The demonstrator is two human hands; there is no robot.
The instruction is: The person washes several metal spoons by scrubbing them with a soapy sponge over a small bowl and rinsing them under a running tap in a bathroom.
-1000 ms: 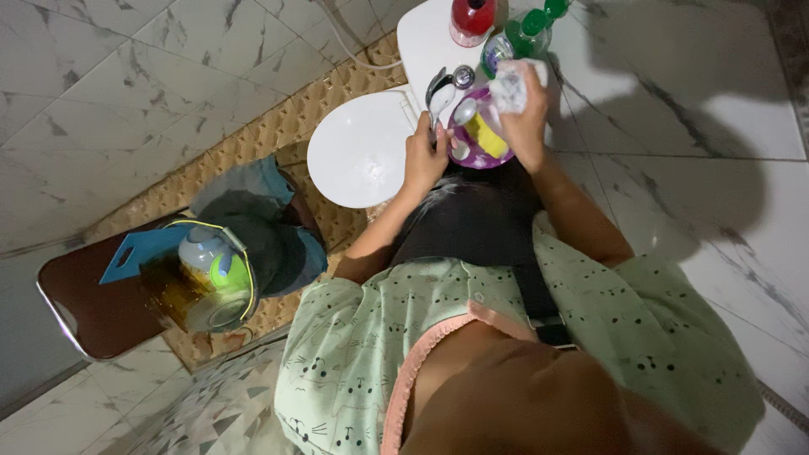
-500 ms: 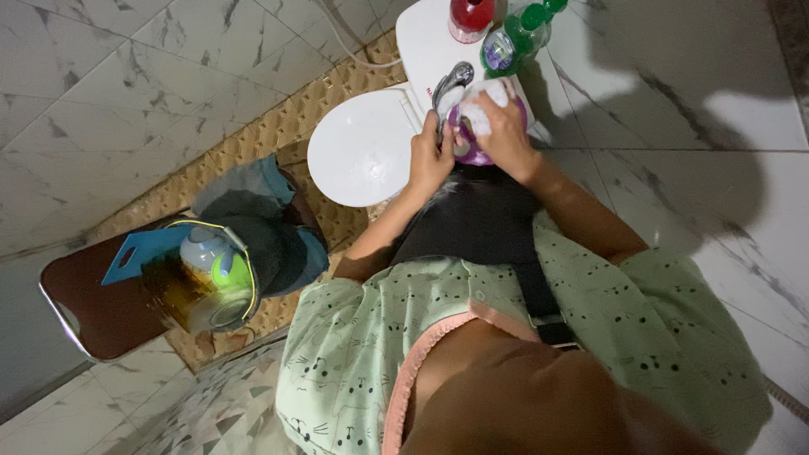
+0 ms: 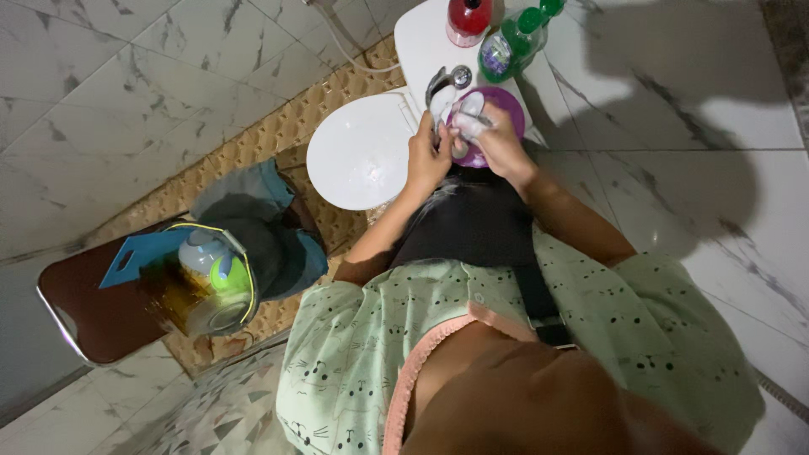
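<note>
Your left hand (image 3: 428, 156) and right hand (image 3: 497, 143) both close their fingers on a white cloth (image 3: 459, 114) over the purple bowl (image 3: 506, 105), beside the tap (image 3: 447, 80).

Two packages at top of white surface (image 3: 421, 38): red round plastic bottle (image 3: 468, 18), and just beside it, to its right, a green translucent plastic bottle (image 3: 516, 42) carrying a purple-and-white label (image 3: 495, 56). No signs or screens.

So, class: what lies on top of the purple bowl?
A white cloth and both hands, left hand and right hand, lie over the purple bowl; its contents are hidden.
</note>
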